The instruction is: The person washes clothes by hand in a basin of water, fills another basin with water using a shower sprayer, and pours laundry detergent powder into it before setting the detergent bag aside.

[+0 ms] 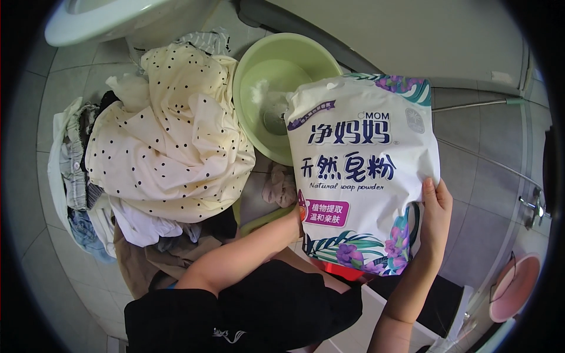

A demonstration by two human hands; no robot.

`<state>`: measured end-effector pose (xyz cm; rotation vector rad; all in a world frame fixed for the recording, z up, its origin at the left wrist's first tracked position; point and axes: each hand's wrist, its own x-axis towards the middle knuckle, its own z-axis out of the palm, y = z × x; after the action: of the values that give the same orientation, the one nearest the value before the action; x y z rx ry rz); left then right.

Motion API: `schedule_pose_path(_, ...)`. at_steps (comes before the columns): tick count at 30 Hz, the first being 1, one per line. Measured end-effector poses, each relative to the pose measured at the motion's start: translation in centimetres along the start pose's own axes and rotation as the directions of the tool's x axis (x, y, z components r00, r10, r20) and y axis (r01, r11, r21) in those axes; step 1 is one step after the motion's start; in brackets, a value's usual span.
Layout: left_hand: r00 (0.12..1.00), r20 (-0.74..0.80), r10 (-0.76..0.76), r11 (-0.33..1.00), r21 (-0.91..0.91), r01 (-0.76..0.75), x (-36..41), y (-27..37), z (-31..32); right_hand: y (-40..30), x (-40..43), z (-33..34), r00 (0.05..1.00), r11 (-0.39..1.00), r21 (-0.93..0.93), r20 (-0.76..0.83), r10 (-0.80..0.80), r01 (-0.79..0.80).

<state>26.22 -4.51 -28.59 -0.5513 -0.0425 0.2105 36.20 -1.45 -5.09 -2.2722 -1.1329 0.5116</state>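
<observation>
A large white bag of natural soap powder with purple flowers is held up, tilted, over the near right side of a pale green basin. My right hand grips the bag's right edge, thumb on the front. Behind its left side goes my left hand; the fingers are hidden. White powder lies in the basin near the bag's upper left corner. The bag hides the basin's right part and its own opening.
Left of the basin is a heap with a cream polka-dot cloth, white cloth and jeans. Crumpled beige fabric lies below the basin. A white toilet bowl stands at upper left, a pink bucket at lower right.
</observation>
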Motion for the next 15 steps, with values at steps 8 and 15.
schedule_pose_path(8, 0.992, 0.128, 0.016, 0.997, -0.081, -0.005, -0.7, -0.8, 1.0, -1.2, 0.0, -0.3, 0.995, 1.000, 0.030, 0.102, -0.013, 0.010)
schedule_pose_path(15, 0.989, 0.148, -0.028, 0.999, -0.028, 0.033, -2.1, 0.2, 1.0, 1.0, -1.4, -0.8, 0.999, 0.999, 0.041, 0.026, -0.020, 0.019)
